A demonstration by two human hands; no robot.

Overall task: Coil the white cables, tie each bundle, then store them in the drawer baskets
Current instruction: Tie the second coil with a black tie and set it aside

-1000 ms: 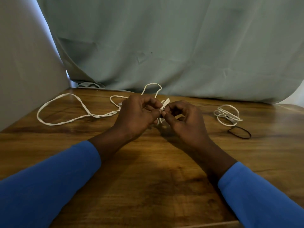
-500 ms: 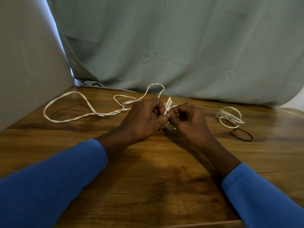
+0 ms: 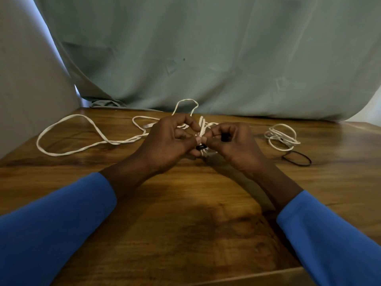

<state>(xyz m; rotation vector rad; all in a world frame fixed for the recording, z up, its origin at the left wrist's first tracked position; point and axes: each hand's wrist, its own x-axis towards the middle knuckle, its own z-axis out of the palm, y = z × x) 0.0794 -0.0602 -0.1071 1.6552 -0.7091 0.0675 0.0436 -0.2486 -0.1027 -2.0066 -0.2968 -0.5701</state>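
Now, left hand: held just over the worktop, thumb and forefinger pinching the folded part of the white cable; its other fingers curl above.
Right hand: faces the left hand, thumb tips almost touching; thumb and forefinger pinch the same folded strands, the remaining fingers curled in.
White cable: a short bunch of strands stands upright between the two hands; the rest trails left across the worktop in one long loose loop, and a smaller loop rises behind the hands.
Black band: a small dark piece shows just below the thumbs, against the strands; which hand holds it I cannot tell.
Second cable: a small white coil lying on the worktop to the right, apart from the right hand.
Spare band: a thin black ring lying flat, just beside the near edge of that coil.
Sleeves: blue, on both forearms.
Cloth: pale green, hanging behind the far edge of the worktop.
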